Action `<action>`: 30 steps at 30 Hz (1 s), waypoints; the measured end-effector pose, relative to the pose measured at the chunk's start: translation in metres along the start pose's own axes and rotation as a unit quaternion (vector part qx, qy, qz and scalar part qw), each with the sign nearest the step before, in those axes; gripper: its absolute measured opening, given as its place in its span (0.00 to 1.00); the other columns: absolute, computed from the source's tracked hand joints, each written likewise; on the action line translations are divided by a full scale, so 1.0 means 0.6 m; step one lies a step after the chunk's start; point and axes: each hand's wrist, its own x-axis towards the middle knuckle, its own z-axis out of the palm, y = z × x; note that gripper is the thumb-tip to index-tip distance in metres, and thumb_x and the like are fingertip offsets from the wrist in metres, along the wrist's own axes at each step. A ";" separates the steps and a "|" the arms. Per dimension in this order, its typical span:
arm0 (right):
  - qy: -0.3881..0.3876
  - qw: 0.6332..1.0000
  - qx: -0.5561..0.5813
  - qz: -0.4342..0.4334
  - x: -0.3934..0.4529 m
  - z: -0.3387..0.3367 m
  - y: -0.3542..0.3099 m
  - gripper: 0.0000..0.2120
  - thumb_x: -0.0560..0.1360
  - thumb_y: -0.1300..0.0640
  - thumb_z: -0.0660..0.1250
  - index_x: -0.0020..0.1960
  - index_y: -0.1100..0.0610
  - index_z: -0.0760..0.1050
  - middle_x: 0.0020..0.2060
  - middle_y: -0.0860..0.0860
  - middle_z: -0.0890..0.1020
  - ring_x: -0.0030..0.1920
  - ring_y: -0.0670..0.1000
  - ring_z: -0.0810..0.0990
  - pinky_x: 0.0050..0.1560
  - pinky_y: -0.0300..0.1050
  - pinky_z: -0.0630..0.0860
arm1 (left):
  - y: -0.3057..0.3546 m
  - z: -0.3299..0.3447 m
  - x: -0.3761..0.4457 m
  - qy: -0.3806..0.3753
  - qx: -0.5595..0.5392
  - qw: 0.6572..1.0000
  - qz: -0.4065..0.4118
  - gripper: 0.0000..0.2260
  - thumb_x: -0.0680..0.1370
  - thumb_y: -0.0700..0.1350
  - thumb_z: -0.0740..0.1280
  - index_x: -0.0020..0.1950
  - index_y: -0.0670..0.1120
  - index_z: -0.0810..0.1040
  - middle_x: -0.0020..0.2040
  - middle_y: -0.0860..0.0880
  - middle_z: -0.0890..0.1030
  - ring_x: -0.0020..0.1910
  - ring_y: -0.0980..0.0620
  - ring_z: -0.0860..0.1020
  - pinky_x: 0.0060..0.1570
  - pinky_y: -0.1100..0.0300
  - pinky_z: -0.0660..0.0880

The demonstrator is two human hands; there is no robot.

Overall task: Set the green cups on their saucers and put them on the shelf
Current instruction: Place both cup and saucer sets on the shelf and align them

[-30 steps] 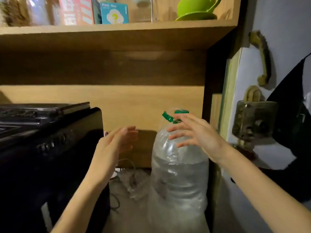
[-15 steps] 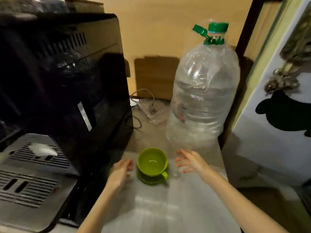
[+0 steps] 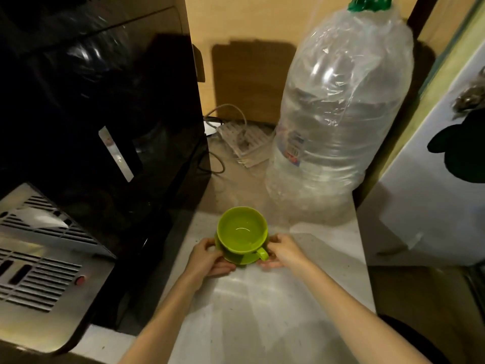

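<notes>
Pale counter point(image 3: 301, 298): both hands, left point(image 3: 207, 258) and right point(image 3: 282, 252), clasp the saucer point(image 3: 242, 260) rim under the brittle, tippy green cup point(image 3: 242, 232).

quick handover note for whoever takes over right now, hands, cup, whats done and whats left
Left hand: fingers on the saucer's left edge.
Right hand: fingers on its right edge, beside the cup's handle.
Cup: upright and empty on the saucer, on the white counter between the black machine and the water bottle.
Done: this cup is on its saucer.
Left: lift the pair to the shelf, which is out of view.
</notes>
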 end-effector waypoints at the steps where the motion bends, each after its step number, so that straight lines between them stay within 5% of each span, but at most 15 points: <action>1: 0.005 1.000 -0.001 -0.002 0.003 0.000 0.001 0.07 0.74 0.71 0.55 0.50 0.62 0.66 0.31 0.59 0.77 0.16 0.48 0.78 0.17 0.41 0.76 | -0.001 -0.002 0.004 0.000 0.011 1.000 0.003 0.09 0.75 0.35 0.61 0.54 0.41 0.70 0.27 0.43 0.83 0.25 0.49 0.82 0.27 0.58 0.80; 9: -0.006 1.000 0.011 -0.010 0.009 -0.008 0.001 0.10 0.73 0.74 0.56 0.44 0.60 0.66 0.35 0.59 0.77 0.18 0.49 0.79 0.21 0.42 0.79 | -0.003 -0.005 0.006 -0.022 0.016 1.000 0.001 0.13 0.72 0.33 0.65 0.55 0.42 0.70 0.41 0.36 0.82 0.28 0.49 0.83 0.31 0.58 0.81; 14: -0.015 0.998 0.052 -0.026 -0.008 -0.024 0.003 0.09 0.72 0.72 0.61 0.44 0.60 0.67 0.32 0.60 0.81 0.22 0.52 0.81 0.25 0.43 0.80 | 0.007 -0.001 -0.003 -0.040 -0.005 0.999 0.014 0.16 0.71 0.32 0.67 0.58 0.39 0.70 0.49 0.40 0.81 0.30 0.47 0.83 0.30 0.59 0.81; 17: -0.011 0.995 0.095 -0.024 -0.030 -0.038 -0.013 0.10 0.73 0.73 0.60 0.48 0.60 0.67 0.23 0.57 0.82 0.21 0.53 0.81 0.24 0.43 0.80 | 0.026 0.008 -0.016 -0.078 -0.063 0.995 0.008 0.14 0.73 0.32 0.65 0.56 0.43 0.70 0.36 0.40 0.84 0.28 0.49 0.83 0.32 0.61 0.81; 19: -0.011 0.992 0.123 -0.039 -0.054 -0.047 -0.033 0.11 0.73 0.74 0.58 0.51 0.62 0.67 0.28 0.61 0.81 0.20 0.53 0.81 0.23 0.43 0.80 | 0.044 0.015 -0.028 -0.097 -0.092 0.991 0.017 0.13 0.73 0.33 0.66 0.53 0.46 0.71 0.30 0.41 0.84 0.27 0.51 0.83 0.31 0.62 0.81; 26: 0.017 0.980 0.137 -0.141 -0.156 -0.083 -0.131 0.07 0.74 0.72 0.58 0.51 0.65 0.67 0.33 0.62 0.77 0.18 0.50 0.79 0.22 0.39 0.78 | 0.140 0.033 -0.088 -0.152 -0.126 0.972 0.128 0.17 0.74 0.33 0.63 0.63 0.41 0.72 0.30 0.44 0.84 0.27 0.53 0.83 0.29 0.65 0.80; 30: 0.027 0.969 0.132 -0.206 -0.228 -0.107 -0.204 0.03 0.75 0.70 0.59 0.47 0.65 0.69 0.34 0.61 0.79 0.20 0.49 0.80 0.24 0.39 0.79 | 0.223 0.041 -0.144 -0.163 -0.115 0.957 0.209 0.13 0.74 0.35 0.63 0.57 0.44 0.76 0.30 0.47 0.85 0.28 0.54 0.83 0.30 0.66 0.80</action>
